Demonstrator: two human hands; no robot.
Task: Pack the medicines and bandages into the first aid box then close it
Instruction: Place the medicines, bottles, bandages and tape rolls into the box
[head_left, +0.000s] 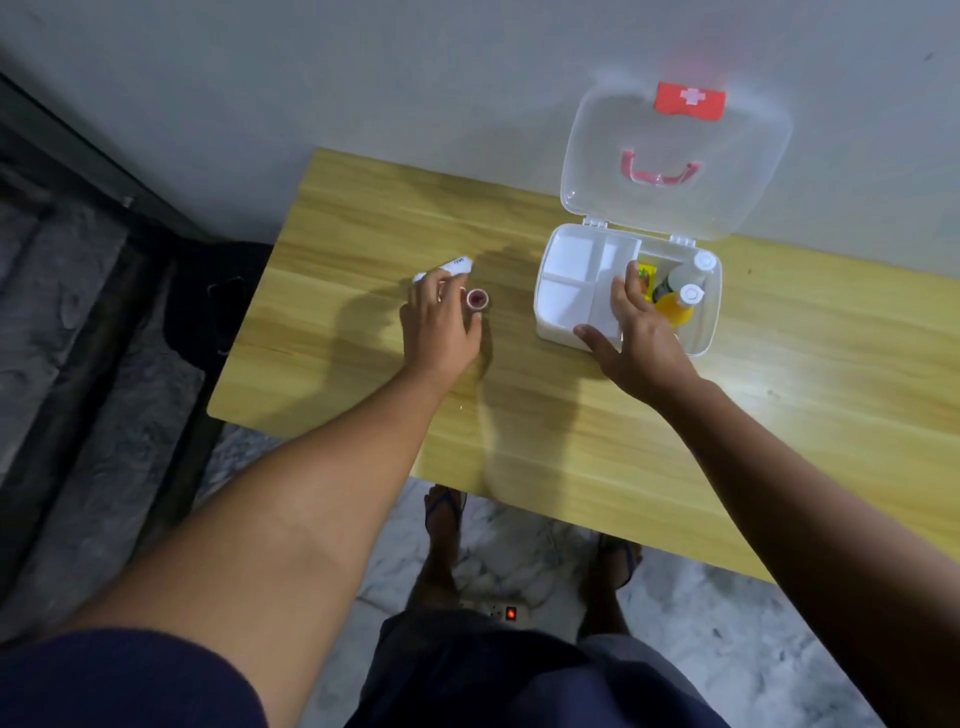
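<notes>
The clear first aid box (707, 332) stands open on the wooden table (363, 218), its lid (675, 156) with a red cross label leaning back against the wall. A white divided tray (571, 275) fills its left part. Two bottles with white caps (685, 291) and a small colourful packet (645, 275) lie in the right part. My right hand (631, 332) rests with spread fingers on the tray's edge. My left hand (441, 325) reaches over a white tube (447, 268), fingers on it, beside a small red-centred tape roll (477, 299).
A dark bed frame and grey bedding (78, 338) sit left of the table. Below the table edge are my feet in sandals (444, 512) and a power strip with a lit red switch (510, 613) on the marble floor.
</notes>
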